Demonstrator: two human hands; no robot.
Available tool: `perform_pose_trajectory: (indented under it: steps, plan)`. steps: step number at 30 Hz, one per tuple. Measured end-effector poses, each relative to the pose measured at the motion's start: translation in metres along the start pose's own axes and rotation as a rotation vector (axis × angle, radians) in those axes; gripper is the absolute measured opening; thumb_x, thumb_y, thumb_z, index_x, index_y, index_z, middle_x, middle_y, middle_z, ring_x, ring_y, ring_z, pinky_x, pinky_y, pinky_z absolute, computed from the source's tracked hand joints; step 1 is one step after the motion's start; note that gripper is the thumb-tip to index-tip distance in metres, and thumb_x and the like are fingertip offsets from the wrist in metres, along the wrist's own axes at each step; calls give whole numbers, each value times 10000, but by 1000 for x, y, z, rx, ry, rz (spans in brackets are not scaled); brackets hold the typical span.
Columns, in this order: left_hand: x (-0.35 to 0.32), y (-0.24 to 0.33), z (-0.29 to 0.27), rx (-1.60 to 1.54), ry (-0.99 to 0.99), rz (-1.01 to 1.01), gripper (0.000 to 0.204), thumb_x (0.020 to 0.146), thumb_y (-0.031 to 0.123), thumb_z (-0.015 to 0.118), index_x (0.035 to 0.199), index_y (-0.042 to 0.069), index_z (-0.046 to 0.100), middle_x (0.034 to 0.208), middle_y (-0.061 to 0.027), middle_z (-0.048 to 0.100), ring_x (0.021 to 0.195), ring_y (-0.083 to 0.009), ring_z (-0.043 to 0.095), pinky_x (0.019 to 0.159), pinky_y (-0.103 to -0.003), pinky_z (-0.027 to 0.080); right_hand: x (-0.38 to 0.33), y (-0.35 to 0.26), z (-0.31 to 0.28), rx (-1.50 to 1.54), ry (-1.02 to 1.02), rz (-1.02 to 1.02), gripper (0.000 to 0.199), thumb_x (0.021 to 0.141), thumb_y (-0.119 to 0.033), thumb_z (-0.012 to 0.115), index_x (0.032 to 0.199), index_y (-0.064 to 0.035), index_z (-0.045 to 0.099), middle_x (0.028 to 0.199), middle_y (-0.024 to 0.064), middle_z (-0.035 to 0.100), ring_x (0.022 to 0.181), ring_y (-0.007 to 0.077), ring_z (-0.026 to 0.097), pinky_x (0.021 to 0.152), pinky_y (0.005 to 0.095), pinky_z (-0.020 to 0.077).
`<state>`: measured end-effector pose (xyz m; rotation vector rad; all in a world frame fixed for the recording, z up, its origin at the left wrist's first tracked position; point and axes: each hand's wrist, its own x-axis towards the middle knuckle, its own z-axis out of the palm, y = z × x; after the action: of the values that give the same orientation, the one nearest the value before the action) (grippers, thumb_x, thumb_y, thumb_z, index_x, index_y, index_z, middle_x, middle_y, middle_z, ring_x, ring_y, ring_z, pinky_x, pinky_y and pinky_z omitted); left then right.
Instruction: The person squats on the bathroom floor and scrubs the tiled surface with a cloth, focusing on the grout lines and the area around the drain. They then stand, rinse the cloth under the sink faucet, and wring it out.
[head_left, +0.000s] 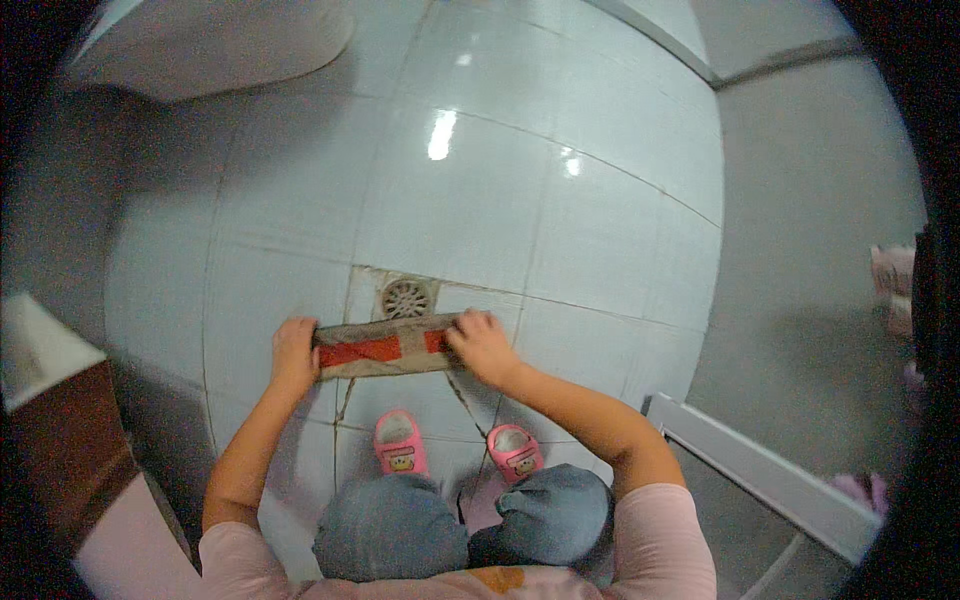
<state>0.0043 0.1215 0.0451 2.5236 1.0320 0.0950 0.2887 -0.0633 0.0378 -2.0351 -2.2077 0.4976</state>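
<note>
A folded greyish-brown cloth (410,368) with red bands stretches between my two hands, just on the near side of a round floor drain (406,298). My left hand (294,356) grips its left end, and the fingertips are partly hidden by the edge. At the opposite end, my right hand (484,350) is closed on the cloth with bent fingers, the wrist angled in from the right. The cloth is low over the white tiled floor (450,210); whether its whole underside touches the tiles I cannot tell.
My feet in pink slippers (402,443) stand behind the cloth, knees bent. A white rounded fixture (220,45) stands at the far left. A brown and white cabinet-like piece (75,430) is at the near left. A pale rail or frame edge (765,475) runs along the near right.
</note>
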Motion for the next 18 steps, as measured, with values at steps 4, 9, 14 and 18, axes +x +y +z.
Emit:
perform_pose_trajectory:
  steps: [4,9,14,18]
  plan:
    - [2,-8,3,-95,-272,-19,251,600,79,613,825,5,529,872,-178,525,840,-376,480,754,-446,389,-17,-14,29,-165,-8,44,307,776,-200,490,1068,-117,537,1207,175,449,1146,375,373,896,560,300]
    - [5,1,-25,-385,-480,-161,217,630,79,575,821,16,494,781,-110,511,701,-245,506,649,-355,426,-8,-16,1,119,-173,168,276,762,-183,502,1031,-122,504,971,125,471,956,312,448,724,489,379]
    - [40,27,-55,-797,-729,-369,240,691,41,537,914,57,448,799,-18,491,738,-123,475,642,-279,422,-25,-17,4,-162,177,17,270,775,-178,488,1039,-124,493,992,147,465,943,313,454,737,436,394]
    - [42,57,-56,-838,-730,-364,264,707,63,568,953,47,472,815,-28,502,754,-118,484,653,-255,423,-11,-9,24,-40,-41,49,288,774,-207,506,1052,-132,505,1018,141,477,995,332,448,736,427,406]
